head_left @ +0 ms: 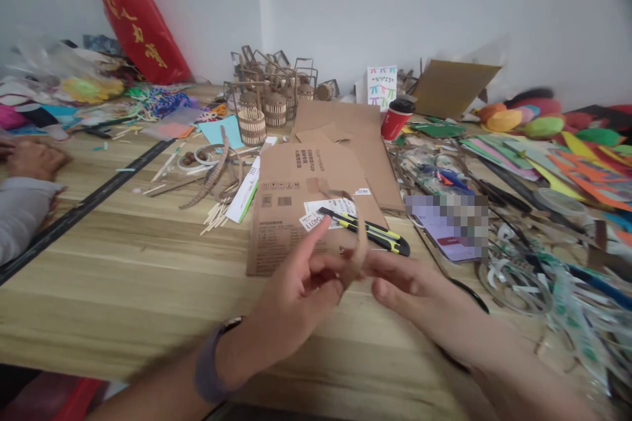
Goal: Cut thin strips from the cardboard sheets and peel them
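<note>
A thin curled strip of brown cardboard (361,237) is pinched near its lower end between the thumb and fingers of my left hand (296,289). It arches up and bends back over the box cardboard. My right hand (424,296) comes from the right, its stretched fingertips against the strip's lower part and its thumb held apart below. Just beyond both hands, a black and yellow utility knife (380,235) lies on a printed flat cardboard box (281,210). The strip is slightly blurred.
Small woven baskets (274,108) with handles stand at the back. A red cup (396,120) with a black lid is behind the cardboard. A phone (447,227), tape rolls and scraps crowd the right. Another person's hand (37,159) rests at left, beyond a black strip (93,204).
</note>
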Motion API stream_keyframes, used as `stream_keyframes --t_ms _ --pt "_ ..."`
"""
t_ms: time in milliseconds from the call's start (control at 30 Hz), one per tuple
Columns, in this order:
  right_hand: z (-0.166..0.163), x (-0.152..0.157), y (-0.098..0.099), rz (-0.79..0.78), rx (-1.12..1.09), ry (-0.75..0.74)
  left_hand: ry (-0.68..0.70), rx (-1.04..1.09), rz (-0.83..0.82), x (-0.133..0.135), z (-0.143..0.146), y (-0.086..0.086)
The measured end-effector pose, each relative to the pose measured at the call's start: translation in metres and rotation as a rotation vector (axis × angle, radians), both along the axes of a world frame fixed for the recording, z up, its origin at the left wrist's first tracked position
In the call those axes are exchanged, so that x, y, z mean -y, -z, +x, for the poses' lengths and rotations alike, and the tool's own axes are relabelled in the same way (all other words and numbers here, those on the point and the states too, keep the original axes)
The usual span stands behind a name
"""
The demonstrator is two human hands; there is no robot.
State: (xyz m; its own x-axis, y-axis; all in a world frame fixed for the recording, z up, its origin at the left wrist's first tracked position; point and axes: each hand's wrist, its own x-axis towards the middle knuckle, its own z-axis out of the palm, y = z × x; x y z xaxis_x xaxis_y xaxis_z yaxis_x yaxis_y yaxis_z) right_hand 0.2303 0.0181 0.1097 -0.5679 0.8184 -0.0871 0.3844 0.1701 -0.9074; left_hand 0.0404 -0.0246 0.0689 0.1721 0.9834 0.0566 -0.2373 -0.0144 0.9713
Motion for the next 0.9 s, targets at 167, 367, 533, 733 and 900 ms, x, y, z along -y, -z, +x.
stream_keyframes --t_ms 167,367,533,733,900 --pt "-0.034 -0.009 0.01 -0.41 -0.355 0.082 0.04 -0.113 -0.042 0.018 -0.006 0.006" --pt "-0.011 -0.045 0.004 -0.275 -0.517 0.296 0.072 -0.363 -0.154 0.035 -0.037 0.014" --pt "-0.019 -0.047 0.008 -0.212 -0.608 0.307 0.253 -0.357 -0.25 0.033 -0.05 0.006" --pt "-0.047 -0.031 0.014 -0.205 -0.487 0.07 0.474 -0.096 -0.37 0.029 -0.038 -0.002" --pt "-0.033 -0.045 0.018 -0.27 -0.487 0.182 0.119 -0.349 -0.34 0.023 -0.057 -0.006"
